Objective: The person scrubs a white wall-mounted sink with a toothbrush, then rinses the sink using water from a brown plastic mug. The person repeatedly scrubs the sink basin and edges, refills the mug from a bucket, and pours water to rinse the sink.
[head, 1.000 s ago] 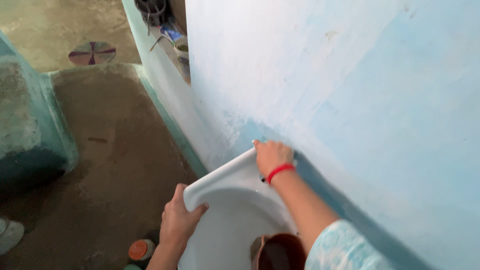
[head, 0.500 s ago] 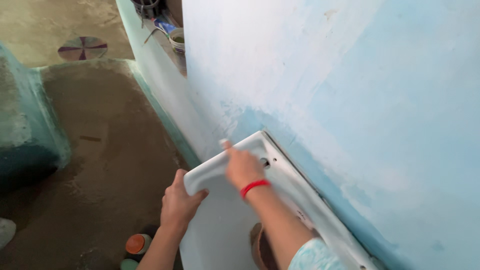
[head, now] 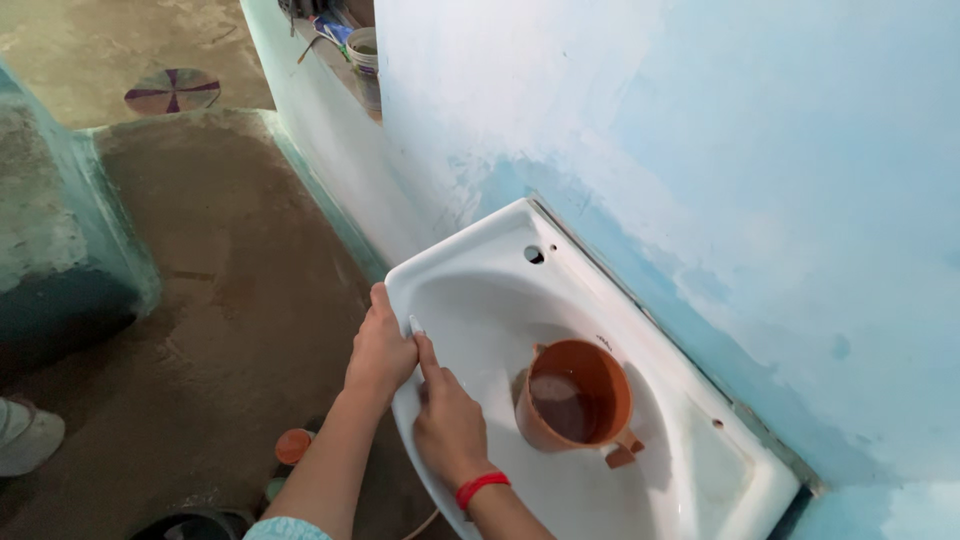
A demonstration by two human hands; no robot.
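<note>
The right hand (head: 450,425) has left the back corner of the white sink (head: 480,255), up by the blue wall (head: 700,130). Now it lies on the front rim, right beside the left hand (head: 382,350). The left hand has stayed wrapped around that front edge. The right hand presses flat on the rim, with one finger pointing out and nothing held in it. With the arm out of the way, a brown mug (head: 575,400) shows, sitting in the bowl. So the work has moved from the back of the sink to the front.
</note>
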